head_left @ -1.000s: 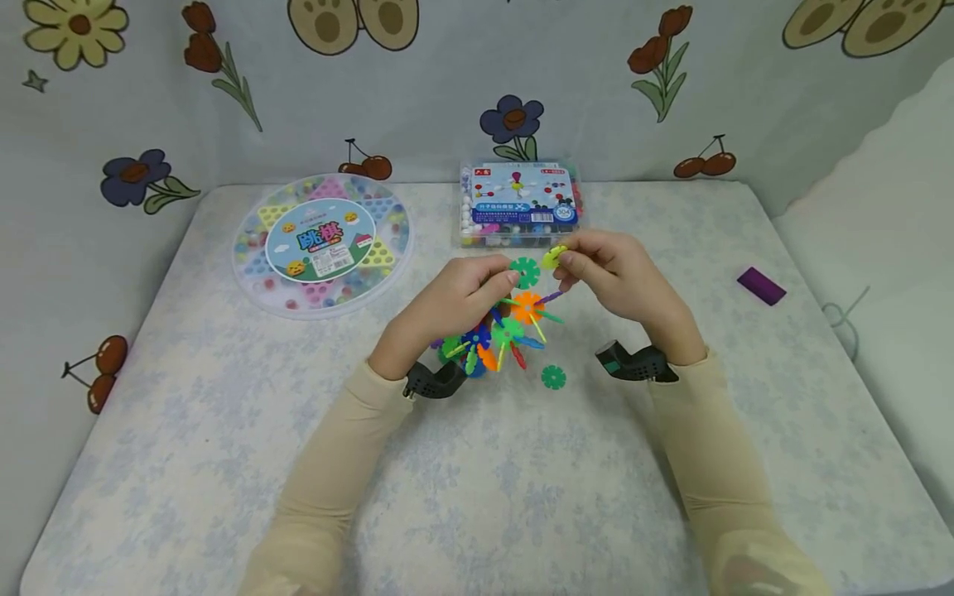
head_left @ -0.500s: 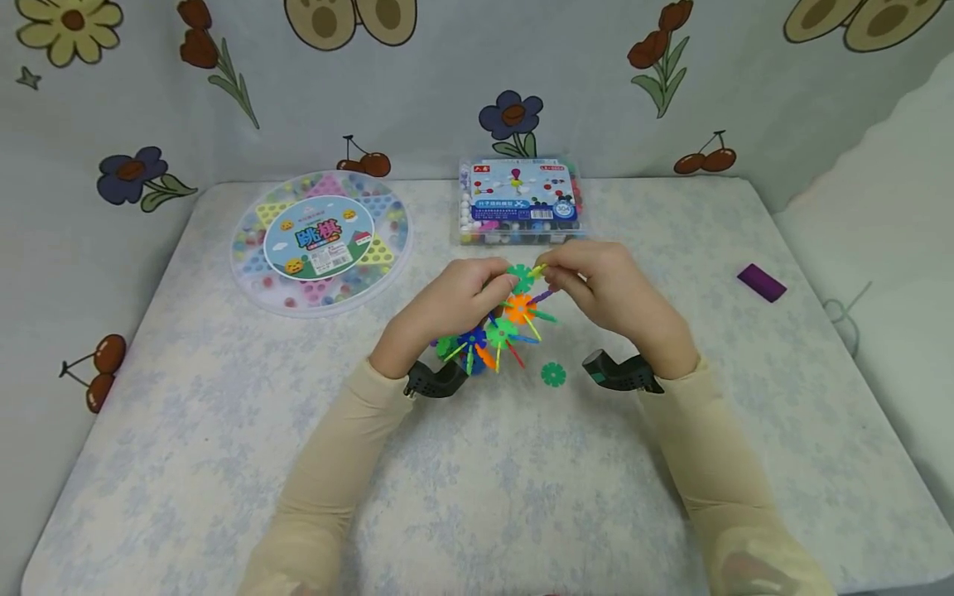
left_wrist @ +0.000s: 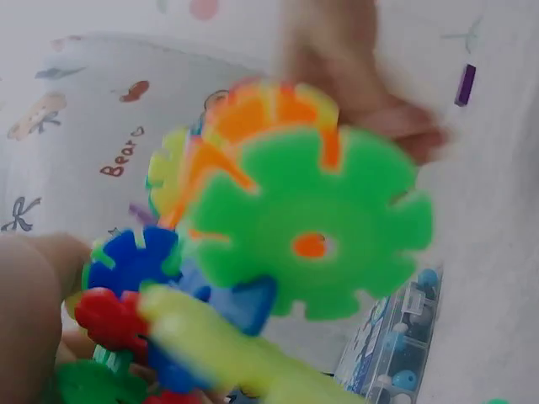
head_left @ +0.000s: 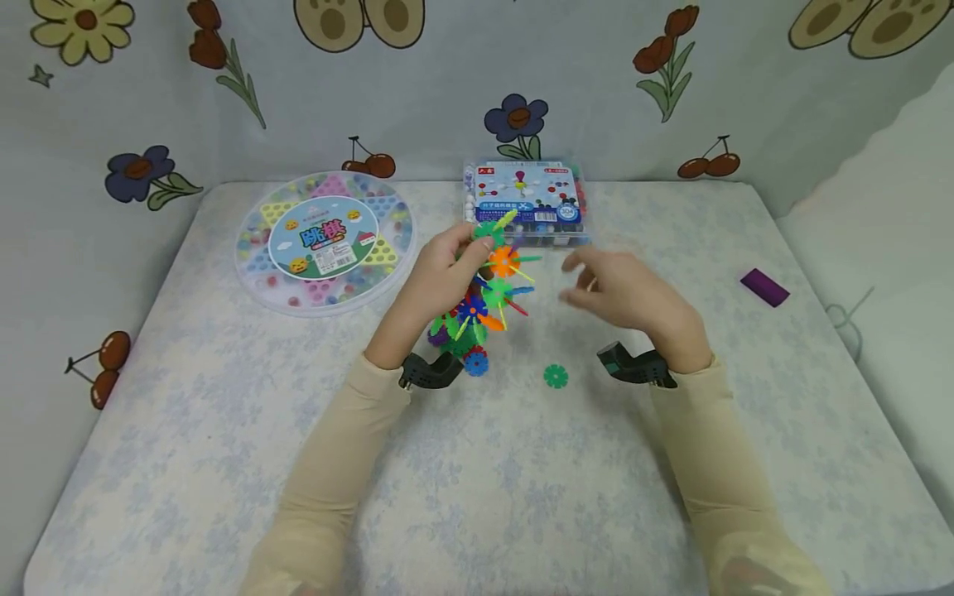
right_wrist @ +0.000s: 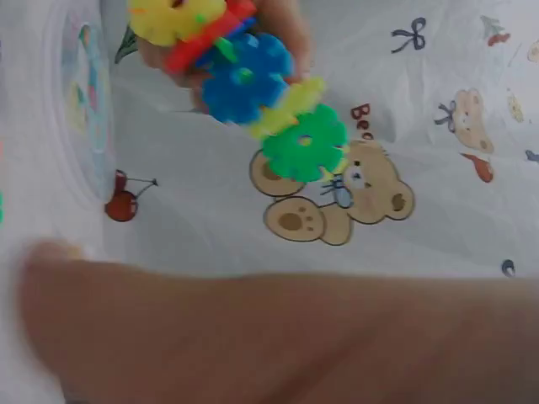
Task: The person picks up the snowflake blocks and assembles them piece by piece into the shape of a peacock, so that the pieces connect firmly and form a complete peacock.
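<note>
In the head view, my left hand (head_left: pixel 440 277) holds up a cluster of interlocking snowflake discs (head_left: pixel 497 291) in green, orange, blue, red and yellow. A yellow disc (head_left: pixel 506 219) stands edge-on at its top, joined to a green disc (head_left: pixel 488 235) beside my thumb. Empty, my right hand (head_left: pixel 629 290) hovers to the right of the cluster, fingers loosely bent; it is blurred in the left wrist view. The right wrist view shows the cluster's blue disc (right_wrist: pixel 247 77) in front of the left hand. Part of the cluster is hidden behind the left hand.
A loose green disc (head_left: pixel 556 377) lies on the table below the hands. Behind them stands a clear box of molecule-model pieces (head_left: pixel 527 203). A round Chinese checkers set (head_left: pixel 324 240) lies at the left, a purple block (head_left: pixel 764 287) at the right.
The right hand brought the yellow disc to the green one, let it go and drew back to the right. The left hand lifted the cluster up and slightly leftward, with the yellow disc on it.
</note>
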A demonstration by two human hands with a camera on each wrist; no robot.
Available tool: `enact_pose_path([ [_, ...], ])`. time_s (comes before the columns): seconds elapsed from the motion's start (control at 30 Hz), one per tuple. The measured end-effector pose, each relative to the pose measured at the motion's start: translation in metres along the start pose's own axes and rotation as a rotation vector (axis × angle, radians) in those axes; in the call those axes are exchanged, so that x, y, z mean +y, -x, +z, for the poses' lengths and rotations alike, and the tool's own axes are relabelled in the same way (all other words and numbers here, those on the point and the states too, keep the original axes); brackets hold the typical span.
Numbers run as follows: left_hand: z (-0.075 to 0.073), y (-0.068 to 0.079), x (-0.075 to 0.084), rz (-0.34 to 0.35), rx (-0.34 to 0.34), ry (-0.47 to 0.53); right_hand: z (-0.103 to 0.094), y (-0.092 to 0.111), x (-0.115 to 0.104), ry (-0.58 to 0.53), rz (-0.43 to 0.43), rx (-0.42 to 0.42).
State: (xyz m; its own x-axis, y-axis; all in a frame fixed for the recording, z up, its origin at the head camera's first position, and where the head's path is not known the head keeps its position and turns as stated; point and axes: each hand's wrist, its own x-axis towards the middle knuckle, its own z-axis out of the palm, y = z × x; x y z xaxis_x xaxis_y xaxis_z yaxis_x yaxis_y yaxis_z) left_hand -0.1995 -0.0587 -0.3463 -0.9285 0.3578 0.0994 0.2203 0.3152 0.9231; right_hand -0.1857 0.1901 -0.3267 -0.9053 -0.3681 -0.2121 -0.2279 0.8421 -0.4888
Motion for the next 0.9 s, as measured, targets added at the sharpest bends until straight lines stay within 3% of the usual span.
enact_pose_path([
  [0.07, -0.002, 0.0, 0.0, -0.025, 0.06, 0.04, 0.011, -0.004, -0.001, 0.086, 0.111, -0.221],
  [0.13, -0.003, 0.0, 0.0, -0.048, 0.096, 0.081, 0.028, -0.01, -0.004, 0.146, 0.137, -0.391],
  [0.23, -0.004, 0.0, 0.001, -0.057, 0.121, 0.132, 0.053, -0.018, -0.01, 0.194, 0.107, -0.476],
  [0.33, -0.004, 0.0, 0.003, -0.046, 0.139, 0.174, 0.066, -0.021, -0.014, 0.232, 0.075, -0.479],
  [0.47, -0.003, 0.0, 0.005, -0.042, 0.139, 0.182, 0.067, -0.022, -0.015, 0.239, 0.068, -0.453],
  [0.67, -0.001, 0.0, 0.007, -0.056, 0.128, 0.196, 0.065, -0.032, -0.009, 0.188, 0.012, -0.295],
  [0.8, 0.0, 0.0, 0.006, -0.063, 0.143, 0.205, 0.067, -0.04, -0.002, 0.117, 0.034, -0.223],
  [0.9, 0.0, 0.001, 0.006, -0.061, 0.168, 0.196, 0.066, -0.043, 0.004, 0.099, 0.088, -0.218],
])
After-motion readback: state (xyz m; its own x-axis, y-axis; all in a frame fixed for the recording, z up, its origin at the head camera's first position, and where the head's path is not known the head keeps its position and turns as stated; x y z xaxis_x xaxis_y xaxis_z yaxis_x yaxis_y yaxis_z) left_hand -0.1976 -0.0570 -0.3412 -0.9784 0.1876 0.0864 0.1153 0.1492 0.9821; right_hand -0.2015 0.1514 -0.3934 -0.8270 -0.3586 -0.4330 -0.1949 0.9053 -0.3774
